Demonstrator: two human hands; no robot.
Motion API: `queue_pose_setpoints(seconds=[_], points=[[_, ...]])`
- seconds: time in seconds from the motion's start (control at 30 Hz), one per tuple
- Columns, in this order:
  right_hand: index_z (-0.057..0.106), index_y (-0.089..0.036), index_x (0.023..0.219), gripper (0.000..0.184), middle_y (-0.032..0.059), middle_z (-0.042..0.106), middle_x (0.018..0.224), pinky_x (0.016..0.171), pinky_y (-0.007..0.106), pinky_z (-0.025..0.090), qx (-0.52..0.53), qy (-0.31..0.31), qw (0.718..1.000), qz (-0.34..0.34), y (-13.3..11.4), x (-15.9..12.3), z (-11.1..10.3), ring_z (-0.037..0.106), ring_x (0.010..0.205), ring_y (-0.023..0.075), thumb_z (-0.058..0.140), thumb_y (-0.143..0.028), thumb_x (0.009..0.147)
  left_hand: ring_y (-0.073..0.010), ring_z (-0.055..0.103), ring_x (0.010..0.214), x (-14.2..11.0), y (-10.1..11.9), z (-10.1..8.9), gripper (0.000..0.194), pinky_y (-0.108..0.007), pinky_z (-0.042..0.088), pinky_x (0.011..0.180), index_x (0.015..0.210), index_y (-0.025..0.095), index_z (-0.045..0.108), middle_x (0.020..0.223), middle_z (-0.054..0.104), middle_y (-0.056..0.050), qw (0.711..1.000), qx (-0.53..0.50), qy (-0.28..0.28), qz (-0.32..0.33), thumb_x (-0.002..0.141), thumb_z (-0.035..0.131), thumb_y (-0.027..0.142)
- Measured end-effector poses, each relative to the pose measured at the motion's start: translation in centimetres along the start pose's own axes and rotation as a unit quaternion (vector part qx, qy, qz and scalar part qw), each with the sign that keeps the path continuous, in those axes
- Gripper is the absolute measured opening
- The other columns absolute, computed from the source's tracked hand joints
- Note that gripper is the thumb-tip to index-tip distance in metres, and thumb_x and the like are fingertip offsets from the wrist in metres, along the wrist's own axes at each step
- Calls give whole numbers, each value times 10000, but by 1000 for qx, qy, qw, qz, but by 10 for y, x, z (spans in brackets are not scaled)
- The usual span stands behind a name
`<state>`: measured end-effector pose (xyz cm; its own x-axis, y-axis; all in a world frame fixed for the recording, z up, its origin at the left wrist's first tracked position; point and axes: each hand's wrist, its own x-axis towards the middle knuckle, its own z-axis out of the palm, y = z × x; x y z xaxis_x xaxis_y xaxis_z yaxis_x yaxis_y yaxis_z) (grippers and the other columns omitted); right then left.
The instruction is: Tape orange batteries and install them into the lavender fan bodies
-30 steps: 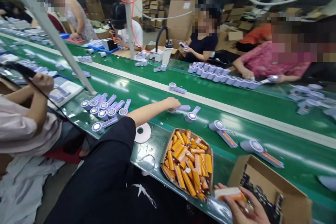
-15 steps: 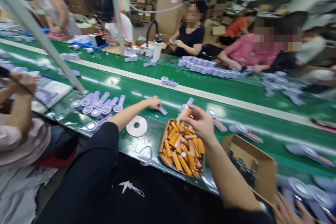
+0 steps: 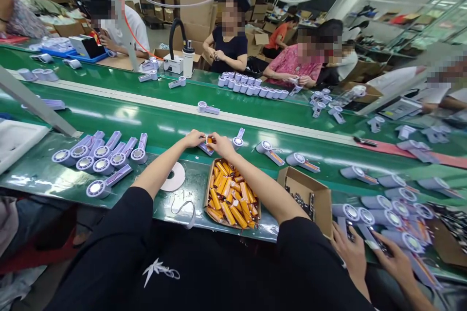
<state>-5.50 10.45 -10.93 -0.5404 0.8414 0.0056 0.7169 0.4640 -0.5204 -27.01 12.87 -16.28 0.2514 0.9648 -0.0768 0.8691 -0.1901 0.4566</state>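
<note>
My left hand (image 3: 194, 139) is closed on a lilac handheld fan (image 3: 207, 149) at the near edge of the green belt; the fan's round head is hidden behind my hand. Close against it, my right hand (image 3: 222, 146) pinches an orange-wrapped battery (image 3: 209, 141) over the fan's handle. Below my right forearm, a cardboard box (image 3: 207, 204) holds many more orange batteries. Another lilac fan (image 3: 238, 142) lies on the belt just right of my right hand.
Several fans (image 3: 103, 166) lie in a group at left. A white tape roll (image 3: 174, 178) is on the table. An open carton (image 3: 321, 197) with dark parts stands right of the batteries. A co-worker's hands (image 3: 352, 252) handle fans at lower right.
My right hand has moved from above the battery box to my left hand, carrying a battery. The camera view has turned to the right.
</note>
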Motion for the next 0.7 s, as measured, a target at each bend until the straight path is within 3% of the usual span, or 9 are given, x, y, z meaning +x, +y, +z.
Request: queue_pose_setpoints(seconds=[0.13, 0.3, 0.47, 0.7], points=[[702, -217, 1425, 393, 169, 837, 1281, 1076, 425, 593, -111, -49, 993, 6, -3, 0, 0, 795, 1224, 332, 746, -354, 1059, -277, 699, 1272, 2, 11, 6, 353, -536, 594, 1128, 1294, 173, 734, 1362, 726, -118, 999, -12, 11, -32, 1087, 712, 458], [631, -261, 1559, 494, 185, 807, 1322, 1077, 443, 572, -204, -96, 974, 14, -10, 2, -2, 776, 1235, 360, 681, -405, 1089, -287, 688, 1304, 4, 22, 13, 373, -550, 586, 1144, 1329, 178, 727, 1405, 712, -125, 998, -35, 22, -54, 1085, 715, 461], [626, -265, 1570, 489, 202, 783, 1370, 1069, 441, 576, -242, -136, 961, 11, -11, 3, 4, 768, 1252, 356, 647, -406, 1103, -290, 685, 1312, 6, 29, 16, 386, -555, 581, 1150, 1336, 177, 723, 1413, 709, -127, 995, -57, 36, -73, 1083, 716, 468], [774, -211, 1416, 443, 233, 781, 1389, 1060, 441, 590, -244, -162, 956, 10, -16, 9, 4, 772, 1254, 371, 706, -473, 1065, -281, 697, 1284, 7, 41, 13, 376, -543, 589, 1137, 1317, 175, 729, 1389, 720, -123, 990, -91, 48, -94, 1084, 715, 469]])
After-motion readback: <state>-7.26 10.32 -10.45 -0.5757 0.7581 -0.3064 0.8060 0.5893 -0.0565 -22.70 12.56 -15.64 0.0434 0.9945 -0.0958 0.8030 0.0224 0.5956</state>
